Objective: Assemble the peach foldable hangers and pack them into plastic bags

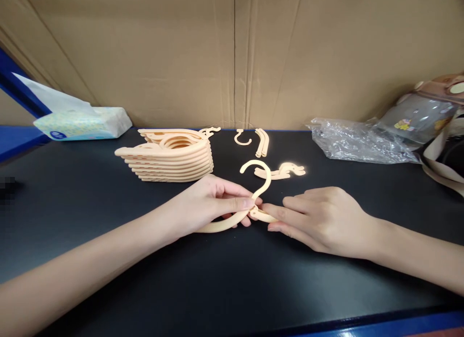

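Between my hands, over the black table, is a cream plastic folding clothes hanger (266, 177) with its hook pointing up. My left hand (213, 201) pinches it at the joint below the hook, thumb in front. One curved arm of the hanger runs left under that hand. On the other side my right hand (319, 221) grips the short right arm between its fingers, and the far end of that arm is hidden by them. Behind my left hand lies a stack of folded cream hangers (170, 158). Loose hanger pieces (281, 171) rest just beyond the held hook.
Farther back are a loose hook (242, 137) and curved hanger arms (262, 142). A tissue pack (87, 123) stands at the left. Crumpled clear plastic (358, 141) and a transparent container (416, 117) with a strap sit at the right. A cardboard wall (163, 51) closes the back.
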Action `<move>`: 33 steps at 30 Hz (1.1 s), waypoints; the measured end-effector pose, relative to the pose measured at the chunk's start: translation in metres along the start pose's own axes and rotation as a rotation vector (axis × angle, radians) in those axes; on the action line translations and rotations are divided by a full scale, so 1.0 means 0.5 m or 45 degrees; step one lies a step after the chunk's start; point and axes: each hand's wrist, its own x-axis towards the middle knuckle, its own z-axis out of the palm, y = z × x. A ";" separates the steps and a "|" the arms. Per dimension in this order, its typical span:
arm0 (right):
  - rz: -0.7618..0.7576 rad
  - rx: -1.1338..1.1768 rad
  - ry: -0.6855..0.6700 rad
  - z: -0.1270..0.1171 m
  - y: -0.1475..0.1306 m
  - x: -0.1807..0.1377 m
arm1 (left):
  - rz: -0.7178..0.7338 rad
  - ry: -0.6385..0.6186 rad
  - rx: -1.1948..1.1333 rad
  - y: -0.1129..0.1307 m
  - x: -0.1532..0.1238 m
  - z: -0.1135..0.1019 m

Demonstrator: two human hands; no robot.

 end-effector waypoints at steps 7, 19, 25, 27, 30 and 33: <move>0.058 0.073 -0.030 -0.001 -0.001 0.000 | 0.009 0.045 0.131 -0.008 0.000 0.005; 0.197 0.289 -0.113 -0.004 -0.001 0.000 | 0.050 0.084 0.097 0.000 -0.004 0.017; 0.259 0.428 -0.143 -0.004 -0.001 0.002 | 0.032 0.086 0.167 -0.009 -0.001 0.010; 0.255 0.399 -0.136 -0.003 -0.001 0.001 | 0.033 0.092 0.167 -0.005 -0.002 0.012; 0.243 0.364 -0.125 -0.002 -0.002 0.001 | 0.028 0.107 0.149 0.005 -0.004 0.019; 0.243 0.339 -0.119 -0.001 -0.003 0.002 | 0.020 0.127 0.147 0.011 -0.004 0.023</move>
